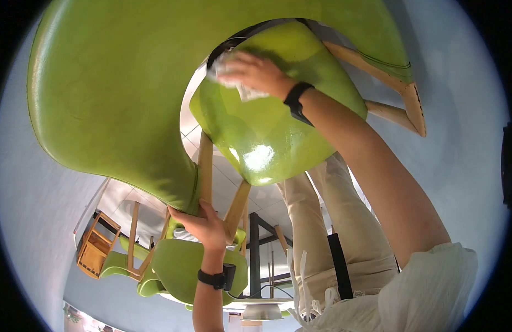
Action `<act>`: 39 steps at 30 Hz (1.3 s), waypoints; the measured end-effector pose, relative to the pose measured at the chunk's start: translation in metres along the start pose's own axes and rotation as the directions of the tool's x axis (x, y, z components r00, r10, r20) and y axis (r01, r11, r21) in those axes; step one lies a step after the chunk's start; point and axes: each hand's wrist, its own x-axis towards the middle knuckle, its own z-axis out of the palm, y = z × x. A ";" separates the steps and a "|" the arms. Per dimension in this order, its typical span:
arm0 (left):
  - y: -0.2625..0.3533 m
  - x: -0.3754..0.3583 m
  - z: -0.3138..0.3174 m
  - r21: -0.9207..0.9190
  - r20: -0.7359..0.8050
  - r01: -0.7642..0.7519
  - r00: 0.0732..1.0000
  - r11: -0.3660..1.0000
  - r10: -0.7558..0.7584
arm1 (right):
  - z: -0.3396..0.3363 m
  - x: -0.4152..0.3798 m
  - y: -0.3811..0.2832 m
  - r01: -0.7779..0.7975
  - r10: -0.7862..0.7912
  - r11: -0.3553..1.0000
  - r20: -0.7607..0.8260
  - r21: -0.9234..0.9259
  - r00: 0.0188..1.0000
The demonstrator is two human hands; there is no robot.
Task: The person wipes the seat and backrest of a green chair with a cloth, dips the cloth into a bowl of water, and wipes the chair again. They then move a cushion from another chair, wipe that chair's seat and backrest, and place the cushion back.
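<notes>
A green padded chair with a curved backrest [117, 94] and a separate-looking glossy seat [278, 122] fills the upper view. My right hand [253, 73] presses a crumpled whitish cloth [252, 93] against the seat near its rear edge; the hand is a little blurred and its fingers are bent over the cloth. Wet-looking streaks and a bright reflection show on the seat. Lower down, my left hand [205, 226] grips the lower corner of the backrest, thumb and fingers around its edge. A wooden chair leg [205, 166] stands beside that hand.
Other green chairs [181, 265] with wooden legs stand behind at the lower left, near a small wooden stool-like piece [95, 252]. A dark table leg [255, 252] rises near the middle. My legs in beige trousers [344, 221] are close to the seat. The floor is tiled.
</notes>
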 end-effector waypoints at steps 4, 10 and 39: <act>0.001 0.001 0.000 0.060 -0.014 0.004 1.000 0.998 -0.004 | -0.003 -0.003 -0.009 -0.329 0.309 0.933 -0.141 -0.145 0.940; 0.000 0.001 -0.001 0.071 -0.007 -0.014 1.000 0.997 0.015 | 0.026 -0.179 -0.122 0.063 -0.059 0.994 0.051 -0.085 0.997; -0.004 0.001 0.003 0.119 -0.053 0.023 0.998 0.993 -0.017 | -0.092 -0.138 0.036 -0.363 0.334 0.915 -0.175 -0.176 0.926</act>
